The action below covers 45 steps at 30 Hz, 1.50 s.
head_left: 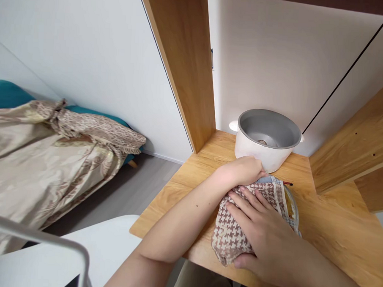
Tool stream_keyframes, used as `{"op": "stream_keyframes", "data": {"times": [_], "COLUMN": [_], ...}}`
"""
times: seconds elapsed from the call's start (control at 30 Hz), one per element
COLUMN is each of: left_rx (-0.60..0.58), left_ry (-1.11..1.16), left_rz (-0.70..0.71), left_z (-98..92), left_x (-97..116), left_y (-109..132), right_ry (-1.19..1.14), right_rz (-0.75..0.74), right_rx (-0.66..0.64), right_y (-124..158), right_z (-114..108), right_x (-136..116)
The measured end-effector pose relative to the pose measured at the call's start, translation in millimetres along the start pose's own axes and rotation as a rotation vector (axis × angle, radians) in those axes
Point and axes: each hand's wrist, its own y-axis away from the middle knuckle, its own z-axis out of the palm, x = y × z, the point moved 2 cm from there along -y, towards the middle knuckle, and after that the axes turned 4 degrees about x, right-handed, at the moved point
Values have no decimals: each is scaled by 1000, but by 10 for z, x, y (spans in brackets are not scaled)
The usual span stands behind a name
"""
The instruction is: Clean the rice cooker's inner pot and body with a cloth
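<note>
R hand flat on houndstooth cloth, grip wide; cloth's on wooden counter nr white pot. L hand curled at cloth's far edge, can't tell if grip's holding it.

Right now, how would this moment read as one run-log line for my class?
left hand: curled at far edge of patterned cloth; right hand: spread on cloth; white pot: upright beyond cloth; surface: wooden table
</note>
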Motion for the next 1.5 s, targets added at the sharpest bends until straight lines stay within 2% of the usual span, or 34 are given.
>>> {"op": "stream_keyframes", "data": {"times": [0.17,0.37,0.47,0.7,0.97,1.27,1.5], "left_rx": [0,-7,16,37,24,19,25], "left_ry": [8,46,51,45,50,43,49], "left_rz": [18,13,19,32,14,33,33], "left_z": [17,20,25,51,54,39,32], "left_x": [-22,-34,-39,-61,-66,-58,-52], "left_y": [-8,-15,-13,-26,-29,-16,-11], "right_ry": [-7,-30,-87,-150,-144,-154,-158], "right_rz": [13,-63,-22,93,58,62,37], "right_rx": [-40,-16,-37,-186,-152,-228,-165], "right_y": [-26,29,20,-55,-15,-16,-11], "right_z": [-19,29,-28,-140,-120,-191,-151], "right_x": [-4,-5,38,6,30,18,76]}}
